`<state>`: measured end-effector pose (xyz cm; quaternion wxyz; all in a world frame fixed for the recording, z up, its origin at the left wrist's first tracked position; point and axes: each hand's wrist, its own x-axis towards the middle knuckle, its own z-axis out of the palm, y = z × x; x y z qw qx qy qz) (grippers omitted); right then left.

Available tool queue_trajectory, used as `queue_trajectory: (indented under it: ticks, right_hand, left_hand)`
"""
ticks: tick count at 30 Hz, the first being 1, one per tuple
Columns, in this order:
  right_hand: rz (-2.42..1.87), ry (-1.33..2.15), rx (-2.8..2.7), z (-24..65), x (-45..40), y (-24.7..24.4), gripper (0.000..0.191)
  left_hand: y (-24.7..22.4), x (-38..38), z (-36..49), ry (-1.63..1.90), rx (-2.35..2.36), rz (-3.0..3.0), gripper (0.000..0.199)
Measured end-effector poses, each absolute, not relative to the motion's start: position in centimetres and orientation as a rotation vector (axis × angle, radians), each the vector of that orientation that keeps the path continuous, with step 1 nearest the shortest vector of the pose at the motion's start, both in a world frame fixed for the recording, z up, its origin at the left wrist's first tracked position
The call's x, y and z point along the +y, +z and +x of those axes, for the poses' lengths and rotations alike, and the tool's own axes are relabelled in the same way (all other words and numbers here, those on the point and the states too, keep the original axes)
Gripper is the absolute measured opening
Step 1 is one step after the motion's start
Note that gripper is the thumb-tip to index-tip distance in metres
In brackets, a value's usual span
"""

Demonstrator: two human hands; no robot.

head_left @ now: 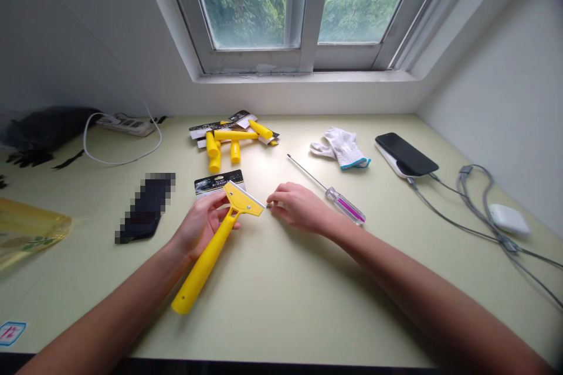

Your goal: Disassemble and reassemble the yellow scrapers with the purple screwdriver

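A yellow scraper (206,258) with a wide blade head is held in my left hand (201,224), its handle slanting down toward the table's front edge. Two screws show on the head. Just right of the blade, my right hand (295,206) rests at the tabletop, fingertips pinched on a small dark metal piece (269,205), too small to identify. Behind the scraper head lies a black and white package card (219,181). A screwdriver (345,205) with a clear and purple handle lies beyond my right hand, its tip pointing to the back left.
Several yellow scrapers (235,135) with cards are piled at the back. A white glove (341,147), a phone (407,154) on cables and a white case (509,219) lie right. Left are a dark pixelated object (145,208), a power strip (125,125) and a yellow bag (30,231).
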<state>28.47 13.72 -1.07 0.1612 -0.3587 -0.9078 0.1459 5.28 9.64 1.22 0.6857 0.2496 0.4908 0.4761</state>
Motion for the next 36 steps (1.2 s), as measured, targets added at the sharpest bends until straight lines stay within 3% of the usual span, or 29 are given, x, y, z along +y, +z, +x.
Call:
queue_trajectory:
  ticks: [12,28,36]
  right_hand:
    - [-1.159,0.097,-2.818,26.6,13.6,-0.1,0.012]
    - [-1.210,-0.091,-3.007,31.1,13.2,1.4,0.015]
    - [-1.261,0.144,-2.962,32.0,13.6,1.8,0.007]
  left_hand:
    - [1.3,9.7,6.9,1.017,1.082,0.659,0.016]
    - [1.4,10.9,9.0,0.952,0.966,0.679,0.015]
    - [2.3,10.6,9.2,0.964,0.869,0.669,0.012]
